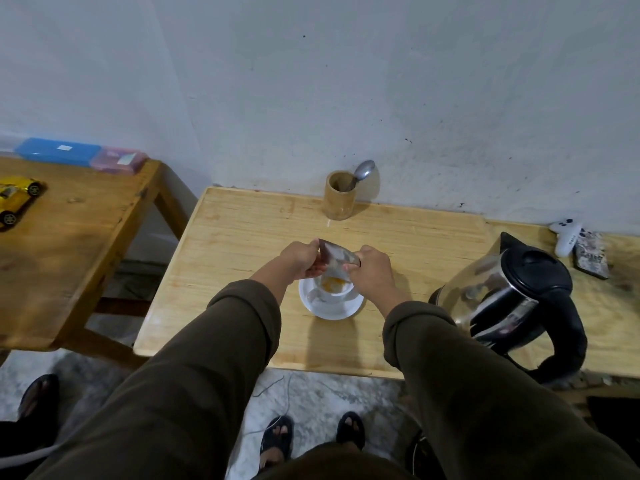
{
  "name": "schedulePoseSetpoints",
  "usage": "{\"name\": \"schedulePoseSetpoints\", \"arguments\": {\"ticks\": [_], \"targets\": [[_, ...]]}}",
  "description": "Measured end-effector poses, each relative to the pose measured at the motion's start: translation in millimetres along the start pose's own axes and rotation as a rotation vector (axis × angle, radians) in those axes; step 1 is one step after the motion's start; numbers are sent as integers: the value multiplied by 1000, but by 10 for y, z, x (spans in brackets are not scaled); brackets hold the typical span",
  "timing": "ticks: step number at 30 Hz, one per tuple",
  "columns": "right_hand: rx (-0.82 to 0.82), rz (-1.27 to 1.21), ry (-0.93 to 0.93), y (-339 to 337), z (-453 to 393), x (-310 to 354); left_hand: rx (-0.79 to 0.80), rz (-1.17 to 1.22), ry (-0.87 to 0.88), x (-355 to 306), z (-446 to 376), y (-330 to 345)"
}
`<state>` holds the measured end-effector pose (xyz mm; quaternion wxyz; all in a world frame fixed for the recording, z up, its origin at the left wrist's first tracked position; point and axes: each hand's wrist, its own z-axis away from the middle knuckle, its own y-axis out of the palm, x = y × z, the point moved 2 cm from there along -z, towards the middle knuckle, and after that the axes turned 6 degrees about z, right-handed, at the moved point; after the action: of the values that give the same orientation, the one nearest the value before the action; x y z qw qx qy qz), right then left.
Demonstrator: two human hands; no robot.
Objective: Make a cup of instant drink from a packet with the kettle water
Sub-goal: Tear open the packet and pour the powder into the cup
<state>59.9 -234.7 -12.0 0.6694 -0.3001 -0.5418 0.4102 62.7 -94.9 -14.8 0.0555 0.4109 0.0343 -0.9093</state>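
Two grips pinch one packet [335, 255] (orange powder below).

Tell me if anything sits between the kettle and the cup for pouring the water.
Yes. The packet, held by the left hand and right hand, hangs right over the cup. The table between the kettle and cup is otherwise bare.

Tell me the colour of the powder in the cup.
Orange-yellow powder in the white cup, seen in the head view.
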Motion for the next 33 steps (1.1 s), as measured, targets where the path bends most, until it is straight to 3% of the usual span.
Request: {"name": "schedulePoseSetpoints", "arguments": {"ticks": [12,24,28,33], "targets": [[-16,76,-137,-63,46,62,135,116,-87,-35,76,-135],[41,160,-197,-51,227,85,185,-10,-43,170,131,-372],[-16,186,-112,-23,329,94,129,19,38,326,140,-539],[63,118,6,165,477,91,-84,36,138,701,98,-792]]}}
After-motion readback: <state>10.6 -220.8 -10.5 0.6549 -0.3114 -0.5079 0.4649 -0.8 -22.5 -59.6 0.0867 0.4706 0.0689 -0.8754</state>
